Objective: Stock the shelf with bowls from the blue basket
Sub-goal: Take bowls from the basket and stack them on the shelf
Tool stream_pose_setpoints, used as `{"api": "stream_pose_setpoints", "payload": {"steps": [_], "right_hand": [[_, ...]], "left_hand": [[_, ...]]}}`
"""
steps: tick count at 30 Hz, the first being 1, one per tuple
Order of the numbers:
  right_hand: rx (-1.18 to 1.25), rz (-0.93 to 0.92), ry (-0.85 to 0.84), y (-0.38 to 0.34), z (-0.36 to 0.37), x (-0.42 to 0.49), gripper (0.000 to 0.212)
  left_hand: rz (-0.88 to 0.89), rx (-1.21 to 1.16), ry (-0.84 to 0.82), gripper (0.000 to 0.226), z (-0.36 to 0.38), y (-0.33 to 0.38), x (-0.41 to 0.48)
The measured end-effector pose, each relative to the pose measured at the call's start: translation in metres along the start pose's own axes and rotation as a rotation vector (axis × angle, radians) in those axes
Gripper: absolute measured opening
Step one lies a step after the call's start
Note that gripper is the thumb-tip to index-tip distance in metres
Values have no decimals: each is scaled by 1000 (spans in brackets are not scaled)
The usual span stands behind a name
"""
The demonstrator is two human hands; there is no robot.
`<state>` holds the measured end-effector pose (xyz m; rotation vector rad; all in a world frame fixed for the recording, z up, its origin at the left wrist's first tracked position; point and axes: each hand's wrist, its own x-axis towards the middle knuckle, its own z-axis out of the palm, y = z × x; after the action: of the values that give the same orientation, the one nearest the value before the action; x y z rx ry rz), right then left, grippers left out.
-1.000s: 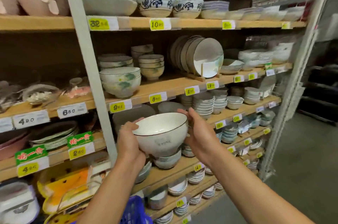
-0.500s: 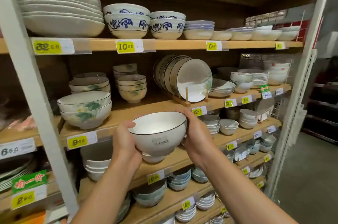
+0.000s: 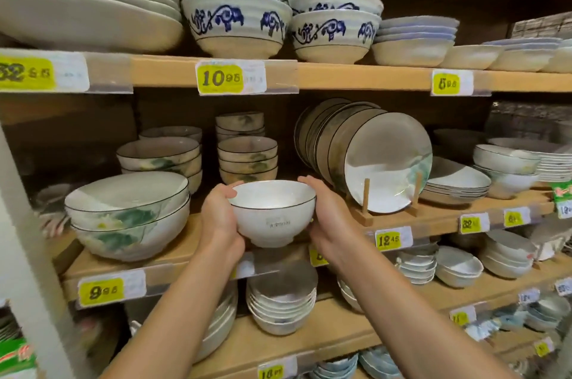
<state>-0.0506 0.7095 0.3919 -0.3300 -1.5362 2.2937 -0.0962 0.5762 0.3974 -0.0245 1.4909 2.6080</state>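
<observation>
I hold a white bowl (image 3: 274, 213) with a thin dark rim and a small label, upright, between both hands. My left hand (image 3: 220, 219) cups its left side and my right hand (image 3: 328, 220) cups its right side. The bowl hangs just in front of the middle wooden shelf (image 3: 173, 254), at its front edge, below a stack of similar small bowls (image 3: 247, 158). The blue basket is out of view.
Two large green-patterned bowls (image 3: 130, 214) sit left of the held bowl. Upright plates on a wooden rack (image 3: 371, 158) stand to its right. Blue-patterned bowls (image 3: 236, 16) fill the shelf above; stacked small bowls (image 3: 280, 307) fill the shelf below. A white upright post (image 3: 28, 254) stands at the left.
Both hands have carried the bowl upward and forward, from the lower shelves to the middle shelf's front edge. The view has moved closer to the shelves.
</observation>
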Motion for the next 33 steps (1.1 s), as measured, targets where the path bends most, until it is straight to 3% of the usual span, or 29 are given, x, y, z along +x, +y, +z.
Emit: {"api": "stream_pose_setpoints", "payload": {"steps": [6,12,21,24,28,31,33], "right_hand": [[42,47,-79,7,-2,52,17],[-3,92,-163,14,-9,79,19],[-87,170,-295,8,-24,101,13],[-115,188,-338,6,-24,105,15],[-112,200,-364,9,-28,107,17],[-116,176,-370,9,-30,104,14],[-132,149,-348,11,-28,102,14]], "left_hand": [[27,-10,87,29,12,-13,38],[40,22,140,40,13,-21,52],[-61,-30,-41,43,-4,-12,71],[-89,22,-17,31,-5,-12,72],[-122,50,-47,43,-7,-9,73],[-92,30,-2,30,0,-9,69],[-16,-26,113,28,1,-13,60]]}}
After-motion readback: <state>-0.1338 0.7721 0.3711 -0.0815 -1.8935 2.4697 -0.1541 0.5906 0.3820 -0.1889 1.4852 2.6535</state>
